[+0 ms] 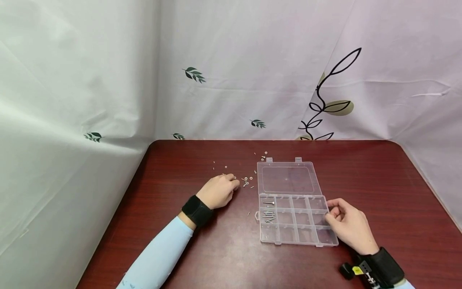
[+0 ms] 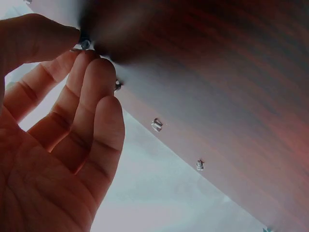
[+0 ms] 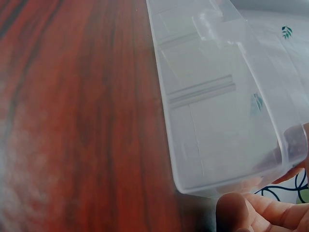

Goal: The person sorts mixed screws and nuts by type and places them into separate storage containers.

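Note:
In the head view my left hand [image 1: 218,191] is low over the table, left of scattered small screws and nuts [image 1: 246,183]. Its thumb and fingertips pinch a small metal piece [image 2: 85,44] in the left wrist view; which kind I cannot tell. A clear plastic box [image 1: 295,225] lies with its lid [image 1: 286,179] folded back. Several screws [image 1: 268,214] are in its left compartments. My right hand [image 1: 351,226] grips the box's right edge, fingers bent, thumb at the rim. The right wrist view shows the thumb against the box wall [image 3: 212,140] near a corner.
More small parts lie beyond the left hand [image 1: 225,167] and by the lid's far left corner [image 1: 266,153]. One small screw [image 1: 248,213] is left of the box. The red-brown table [image 1: 379,176] ends at a pale patterned curtain [image 1: 231,100].

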Demonstrator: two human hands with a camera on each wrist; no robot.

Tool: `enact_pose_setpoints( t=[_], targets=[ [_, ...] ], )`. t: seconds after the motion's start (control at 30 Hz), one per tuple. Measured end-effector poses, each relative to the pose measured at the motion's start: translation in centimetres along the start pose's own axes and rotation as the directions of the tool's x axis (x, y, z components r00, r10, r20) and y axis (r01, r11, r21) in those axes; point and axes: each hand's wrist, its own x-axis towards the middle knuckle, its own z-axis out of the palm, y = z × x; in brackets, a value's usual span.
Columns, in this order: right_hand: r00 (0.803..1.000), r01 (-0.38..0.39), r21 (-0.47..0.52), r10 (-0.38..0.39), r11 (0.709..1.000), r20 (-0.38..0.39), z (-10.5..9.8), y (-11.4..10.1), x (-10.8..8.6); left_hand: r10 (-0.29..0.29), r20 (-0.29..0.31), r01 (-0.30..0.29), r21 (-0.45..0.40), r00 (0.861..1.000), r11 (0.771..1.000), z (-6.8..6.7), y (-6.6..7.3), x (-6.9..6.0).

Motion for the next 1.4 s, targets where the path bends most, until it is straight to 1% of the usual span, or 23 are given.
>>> enact_pose_setpoints(
  t=[0.17,0.3,0.37,0.47,0.6,0.77,0.83,0.93,1.17,1.4],
  targets=[
    [1.000,-0.003,0.004,0.003,1.000,0.000,0.0,-0.1,0.0,0.008,0.004,-0.008,0.004,1.000,1.000,0.0,0.2,0.1],
    [1.000,-0.006,0.002,0.006,1.000,0.001,-0.1,-0.2,0.0,0.022,-0.003,-0.022,0.011,1.000,1.000,-0.2,0.8,0.2],
    [1.000,-0.008,-0.003,0.008,1.000,0.002,-0.1,-0.1,0.0,0.047,-0.017,-0.047,0.012,0.999,0.999,-0.4,1.3,0.2],
    [1.000,-0.010,-0.008,0.010,1.000,0.005,-0.1,-0.1,0.0,0.095,-0.055,-0.094,0.017,0.994,0.995,-1.0,2.3,0.4],
    [1.000,-0.012,-0.009,0.012,1.000,0.006,0.0,0.0,0.0,0.160,-0.107,-0.158,0.024,0.981,0.987,-1.9,4.1,0.6],
    [1.000,-0.012,-0.009,0.012,1.000,0.006,0.0,0.0,0.0,0.229,-0.151,-0.228,0.022,0.962,0.973,-3.1,6.5,0.7],
    [1.000,-0.011,-0.009,0.011,1.000,0.006,0.0,0.0,0.0,0.257,-0.161,-0.257,0.023,0.953,0.966,-3.6,7.3,0.7],
    [1.000,-0.012,-0.007,0.013,1.000,0.005,0.0,0.0,0.0,0.297,-0.158,-0.297,0.029,0.942,0.955,-4.1,8.4,0.7],
    [1.000,-0.011,-0.005,0.011,1.000,0.005,0.0,0.1,0.0,0.357,-0.146,-0.357,0.032,0.922,0.934,-4.6,10.2,0.6],
    [1.000,-0.012,-0.005,0.012,1.000,0.002,0.1,0.1,0.0,0.402,-0.170,-0.405,0.020,0.900,0.914,-4.5,11.3,0.7]
  ],
)
